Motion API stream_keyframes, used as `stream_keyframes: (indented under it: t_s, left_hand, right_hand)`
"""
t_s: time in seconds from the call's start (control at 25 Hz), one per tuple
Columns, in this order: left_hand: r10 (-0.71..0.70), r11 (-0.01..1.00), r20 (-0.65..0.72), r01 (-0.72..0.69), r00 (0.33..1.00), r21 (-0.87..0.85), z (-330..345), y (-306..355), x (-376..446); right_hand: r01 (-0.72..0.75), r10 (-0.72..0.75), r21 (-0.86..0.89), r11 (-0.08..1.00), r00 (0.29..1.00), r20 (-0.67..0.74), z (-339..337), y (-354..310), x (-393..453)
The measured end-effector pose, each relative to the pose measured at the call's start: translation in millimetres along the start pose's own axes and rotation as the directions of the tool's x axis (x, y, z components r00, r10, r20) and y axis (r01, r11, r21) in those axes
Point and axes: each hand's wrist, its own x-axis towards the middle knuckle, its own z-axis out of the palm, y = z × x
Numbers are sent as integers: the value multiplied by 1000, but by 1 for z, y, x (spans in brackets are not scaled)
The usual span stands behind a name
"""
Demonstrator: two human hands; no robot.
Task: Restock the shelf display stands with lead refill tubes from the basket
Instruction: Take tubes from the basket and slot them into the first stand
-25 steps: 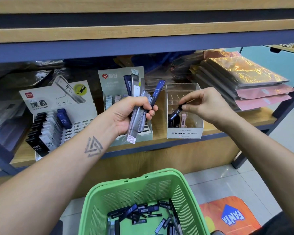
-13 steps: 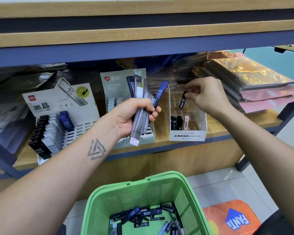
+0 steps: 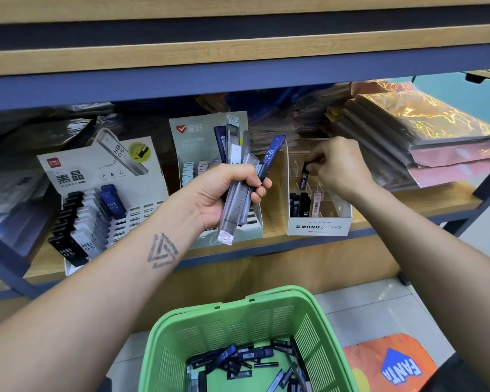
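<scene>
My left hand [image 3: 224,193] grips a bunch of lead refill tubes [image 3: 238,193], several clear and one blue marked HB 0.5, held upright in front of the middle stand [image 3: 198,137]. My right hand [image 3: 337,165] pinches a small black tube [image 3: 305,172] over the clear slots of the white MONO stand [image 3: 318,227], which holds a few black tubes and a pink one. On the left, the Deli stand [image 3: 102,176] carries rows of black, white and blue tubes. Below, the green basket [image 3: 331,335] holds several loose tubes [image 3: 238,360].
The wooden shelf [image 3: 408,210] has a blue metal frame, and another shelf board sits close above. Stacked wrapped packets [image 3: 425,137] lie right of the MONO stand. Dark plastic-wrapped goods fill the shelf's back and left. An orange Fanta mat [image 3: 391,363] lies on the tiled floor.
My right hand lifted a small black tube out of the front of the MONO stand and brought it over the stand's rear slots. My left hand kept its bunch nearly still.
</scene>
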Motion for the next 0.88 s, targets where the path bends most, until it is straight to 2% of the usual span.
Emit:
stream_keyframes:
  t_s: [0.12, 0.28, 0.4, 0.48, 0.56, 0.68, 0.88]
  left_hand:
    - [-2, 1000, 6, 2, 1000, 5, 1, 0, 0]
    - [-10, 1000, 6, 10, 1000, 15, 3, -1, -1]
    - [-7, 1000, 7, 7, 1000, 20, 2, 0, -2]
    - [-7, 1000, 8, 6, 1000, 24, 2, 0, -3]
    - [-7, 1000, 10, 6, 1000, 27, 3, 0, -4]
    - [-6, 1000, 16, 6, 1000, 27, 6, 1, -7]
    - [7, 1000, 21, -8, 1000, 20, 6, 2, -12]
  right_hand:
    - [8, -8, -14, 1000, 1000, 10, 9, 0, -2]
    - [13, -19, -119, 993, 999, -46, 19, 5, -2]
    - [25, -35, -106, 994, 995, -90, 19, 2, -6]
    - [41, -67, -187, 982, 988, -139, 14, -1, -10]
    - [89, -106, -240, 967, 993, -56, 8, -5, -16]
    - [172, -136, -220, 960, 976, 170, 5, -11, -29]
    - [267, -196, -429, 863, 959, 203, 17, -11, -39]
